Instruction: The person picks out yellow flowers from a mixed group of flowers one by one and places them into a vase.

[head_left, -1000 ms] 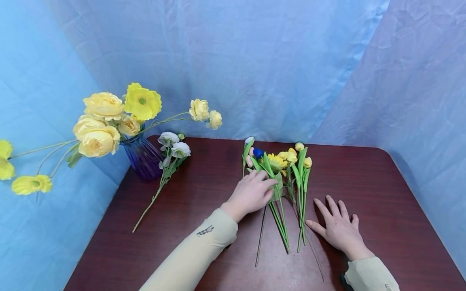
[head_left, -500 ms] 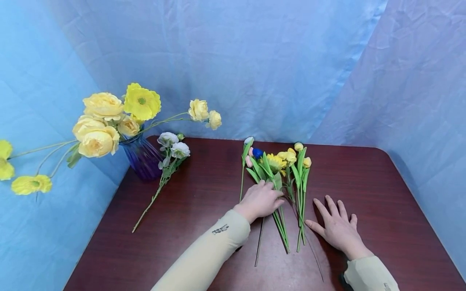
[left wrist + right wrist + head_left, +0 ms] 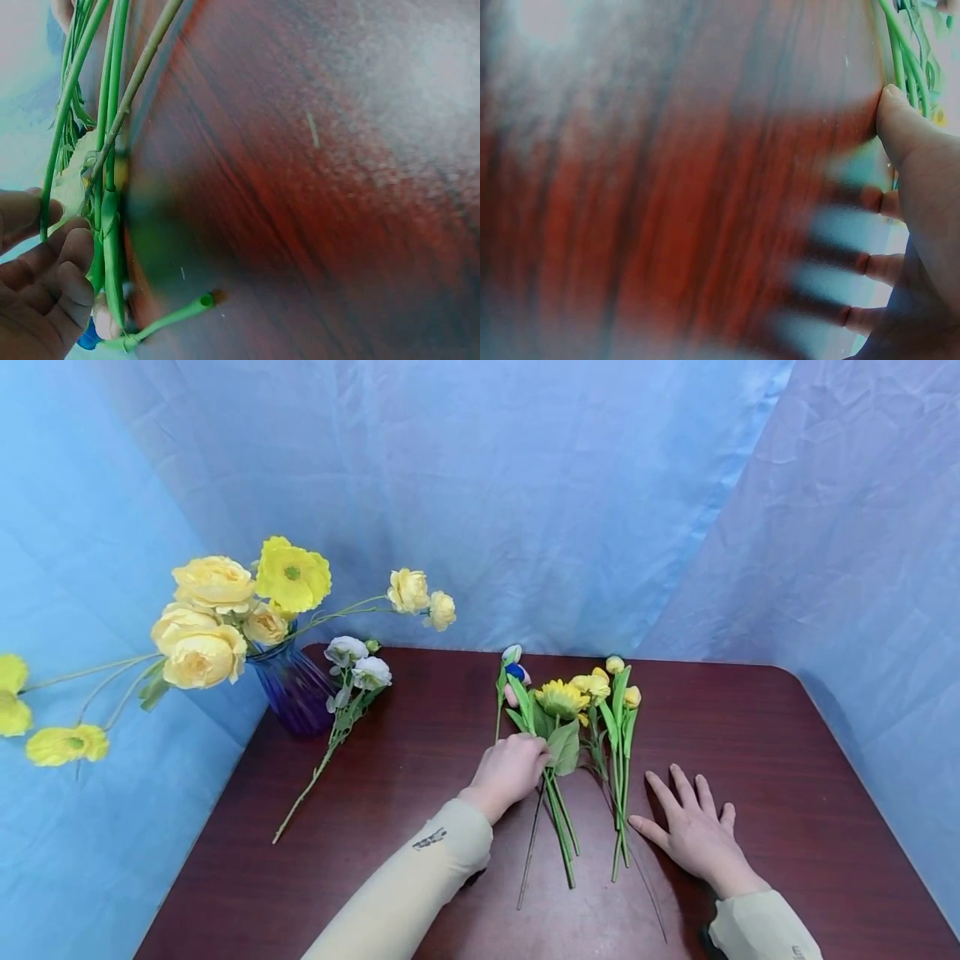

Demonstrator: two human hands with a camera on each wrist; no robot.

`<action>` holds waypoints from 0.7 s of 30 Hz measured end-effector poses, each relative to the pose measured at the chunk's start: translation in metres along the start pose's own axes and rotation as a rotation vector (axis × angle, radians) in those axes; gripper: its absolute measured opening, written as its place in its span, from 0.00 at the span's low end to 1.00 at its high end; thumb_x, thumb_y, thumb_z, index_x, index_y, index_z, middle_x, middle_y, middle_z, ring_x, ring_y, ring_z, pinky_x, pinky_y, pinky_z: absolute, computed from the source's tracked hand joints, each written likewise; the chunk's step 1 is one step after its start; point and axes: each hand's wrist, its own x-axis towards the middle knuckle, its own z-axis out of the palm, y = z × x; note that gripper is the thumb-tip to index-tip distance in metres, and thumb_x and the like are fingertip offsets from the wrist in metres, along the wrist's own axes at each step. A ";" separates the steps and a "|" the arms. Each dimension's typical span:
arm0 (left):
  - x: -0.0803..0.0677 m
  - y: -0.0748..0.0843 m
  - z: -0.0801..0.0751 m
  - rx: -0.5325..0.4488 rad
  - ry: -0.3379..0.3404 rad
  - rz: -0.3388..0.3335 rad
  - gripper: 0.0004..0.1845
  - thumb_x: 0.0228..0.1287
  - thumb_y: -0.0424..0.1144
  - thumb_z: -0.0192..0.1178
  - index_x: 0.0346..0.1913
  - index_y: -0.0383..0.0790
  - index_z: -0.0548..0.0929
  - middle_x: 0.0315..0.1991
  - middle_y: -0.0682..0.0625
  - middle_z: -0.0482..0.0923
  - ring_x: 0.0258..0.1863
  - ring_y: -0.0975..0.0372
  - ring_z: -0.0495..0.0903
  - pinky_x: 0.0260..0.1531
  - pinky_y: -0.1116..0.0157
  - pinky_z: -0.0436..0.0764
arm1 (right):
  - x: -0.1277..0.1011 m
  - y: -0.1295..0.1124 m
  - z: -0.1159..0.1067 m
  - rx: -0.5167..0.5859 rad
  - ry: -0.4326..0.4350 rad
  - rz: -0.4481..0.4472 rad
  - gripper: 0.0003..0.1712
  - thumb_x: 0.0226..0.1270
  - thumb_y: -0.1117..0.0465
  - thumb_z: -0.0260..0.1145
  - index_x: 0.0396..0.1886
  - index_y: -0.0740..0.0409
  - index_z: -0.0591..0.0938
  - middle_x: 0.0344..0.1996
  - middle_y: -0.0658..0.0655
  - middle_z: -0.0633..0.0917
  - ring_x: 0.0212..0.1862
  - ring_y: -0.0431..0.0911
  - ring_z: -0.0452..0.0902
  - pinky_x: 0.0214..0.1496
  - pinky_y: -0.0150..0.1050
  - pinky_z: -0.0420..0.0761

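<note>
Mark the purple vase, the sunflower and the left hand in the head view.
purple vase (image 3: 294, 687), head view, on its ribbed glass body.
sunflower (image 3: 560, 697), head view, on the yellow flower head.
left hand (image 3: 510, 768), head view, on the back of the hand gripping the stems.

1. No text, label, brand, number or sign can be read in any view.
2. The left sleeve (image 3: 420, 881) carries a small dark mark on the forearm, a little up the arm from the cuff; it is too small and blurred to read.
3. A similar faint mark sits at the edge of the right sleeve (image 3: 761, 927), also unreadable.
</note>
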 end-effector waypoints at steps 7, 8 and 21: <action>-0.004 -0.010 -0.004 -0.133 0.020 -0.163 0.09 0.73 0.41 0.63 0.51 0.47 0.88 0.48 0.52 0.87 0.43 0.56 0.87 0.36 0.59 0.84 | 0.000 -0.001 -0.001 0.002 0.001 -0.003 0.53 0.67 0.25 0.57 0.80 0.52 0.60 0.78 0.73 0.52 0.75 0.78 0.42 0.60 0.86 0.44; -0.005 -0.012 -0.004 -0.149 0.031 -0.175 0.09 0.73 0.40 0.63 0.51 0.47 0.88 0.48 0.52 0.87 0.43 0.56 0.87 0.36 0.58 0.84 | 0.000 -0.001 0.000 0.004 0.000 -0.003 0.53 0.67 0.25 0.57 0.80 0.52 0.59 0.78 0.73 0.52 0.75 0.78 0.42 0.61 0.86 0.44; -0.025 -0.060 -0.027 -0.185 0.067 -0.260 0.09 0.72 0.36 0.63 0.50 0.46 0.89 0.50 0.49 0.87 0.40 0.53 0.87 0.33 0.57 0.83 | -0.001 0.001 0.002 0.018 0.012 -0.013 0.51 0.69 0.28 0.59 0.80 0.52 0.59 0.78 0.73 0.52 0.75 0.79 0.42 0.60 0.86 0.43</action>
